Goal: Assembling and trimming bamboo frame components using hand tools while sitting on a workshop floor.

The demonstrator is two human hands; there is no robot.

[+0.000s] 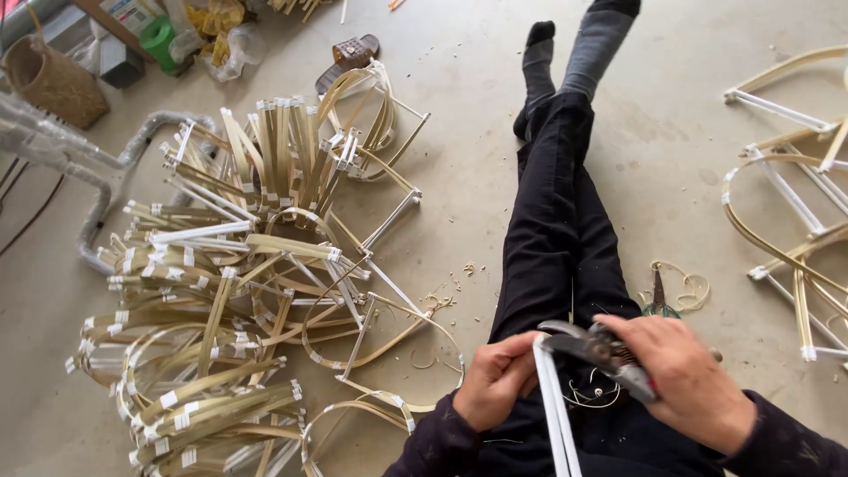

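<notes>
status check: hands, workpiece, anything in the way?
Left hand grips white-wrapped strips. Right hand holds pruning shears, blades at the strips' top end. Nothing between the hands; frame pile lies off to the left.

There is a single view, from a camera worn on the person's head, looking steeply down and forward along their outstretched legs (565,221) to the concrete floor (459,185). It sits close above the hands: the left hand (496,380) and right hand (685,380) fill the lower edge. To the left the frame takes in a pile of bent strip frames (238,291); more frames (795,221) lie at the right edge.
</notes>
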